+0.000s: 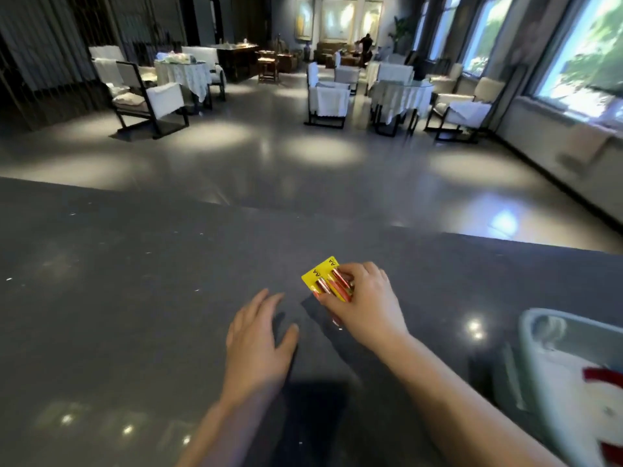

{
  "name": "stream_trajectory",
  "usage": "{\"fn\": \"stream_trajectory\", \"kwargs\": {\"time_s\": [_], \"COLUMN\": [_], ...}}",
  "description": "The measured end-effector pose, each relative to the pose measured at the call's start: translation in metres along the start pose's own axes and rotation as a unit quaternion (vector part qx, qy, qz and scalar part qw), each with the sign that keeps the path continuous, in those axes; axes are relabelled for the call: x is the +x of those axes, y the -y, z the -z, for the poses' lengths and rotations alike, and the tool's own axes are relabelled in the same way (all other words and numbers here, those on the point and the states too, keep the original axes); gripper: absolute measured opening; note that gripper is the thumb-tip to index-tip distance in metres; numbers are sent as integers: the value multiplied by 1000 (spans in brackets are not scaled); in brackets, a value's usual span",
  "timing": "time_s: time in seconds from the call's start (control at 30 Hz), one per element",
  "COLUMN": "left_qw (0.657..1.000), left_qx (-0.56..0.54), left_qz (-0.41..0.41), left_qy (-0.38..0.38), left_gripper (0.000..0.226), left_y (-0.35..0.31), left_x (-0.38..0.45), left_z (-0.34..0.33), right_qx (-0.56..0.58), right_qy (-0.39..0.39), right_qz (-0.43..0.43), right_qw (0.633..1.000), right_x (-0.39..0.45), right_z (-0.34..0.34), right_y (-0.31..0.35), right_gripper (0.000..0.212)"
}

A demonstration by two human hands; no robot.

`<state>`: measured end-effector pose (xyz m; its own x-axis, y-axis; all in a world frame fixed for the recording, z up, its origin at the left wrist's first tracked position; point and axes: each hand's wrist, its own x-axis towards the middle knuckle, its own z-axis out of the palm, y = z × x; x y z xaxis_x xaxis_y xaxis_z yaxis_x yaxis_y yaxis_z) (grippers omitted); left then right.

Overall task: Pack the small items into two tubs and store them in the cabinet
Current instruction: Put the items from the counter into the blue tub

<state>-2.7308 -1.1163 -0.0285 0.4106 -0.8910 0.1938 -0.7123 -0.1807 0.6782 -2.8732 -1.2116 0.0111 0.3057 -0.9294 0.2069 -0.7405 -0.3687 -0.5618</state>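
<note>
Your right hand [365,303] has its fingers [350,276] curled over the lower part of the yellow AA battery pack [322,276], pinching it just above the dark countertop [135,298], its yellow top sticking out past your fingertips. Your left hand [258,345] hovers flat beside it, fingers straight and spread, holding nothing. A pale tub [536,332] sits at the right edge.

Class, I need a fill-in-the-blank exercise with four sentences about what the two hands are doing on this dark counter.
1. The right hand grips a ____ battery pack.
2. The pack's card is printed with the letters ____.
3. The left hand holds ____.
4. The pale tub sits to the ____ of both hands.

Missing words: yellow; AA; nothing; right
</note>
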Motion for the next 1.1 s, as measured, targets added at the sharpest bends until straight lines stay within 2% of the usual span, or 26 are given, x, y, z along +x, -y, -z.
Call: {"fn": "stream_trajectory", "kwargs": {"time_s": [0.17,0.3,0.47,0.6,0.73,0.83,1.0,1.1], "left_qw": [993,981,966,960,961,962,966,966], "left_qx": [-32,-45,-62,-70,-26,27,63,70], "left_qz": [-105,-165,-208,-223,-228,-236,-223,-225], "left_qy": [39,95,142,157,157,131,112,109], "left_gripper": [51,53,51,53,51,50,49,48], "left_y": [-92,-155,-213,-253,-273,-274,-276,-277], "left_x": [-14,-45,-82,-105,-120,-123,-127,-128], "left_z": [-35,-76,-123,-150,-168,-172,-168,-166], "right_qx": [-31,-37,-74,-107,-124,-121,-120,-111], "right_qy": [-87,-149,-160,-144,-114,-92,-99,-133], "right_qz": [-39,-86,-192,-272,-298,-291,-270,-242], "right_qw": [995,984,965,945,940,944,950,955], "right_x": [-45,-96,-161,-188,-197,-195,-189,-194], "right_z": [103,167,213,235,241,236,232,235], "right_y": [-61,-117,-189,-235,-256,-258,-255,-253], "right_gripper": [54,49,47,58,59,62,58,54]}}
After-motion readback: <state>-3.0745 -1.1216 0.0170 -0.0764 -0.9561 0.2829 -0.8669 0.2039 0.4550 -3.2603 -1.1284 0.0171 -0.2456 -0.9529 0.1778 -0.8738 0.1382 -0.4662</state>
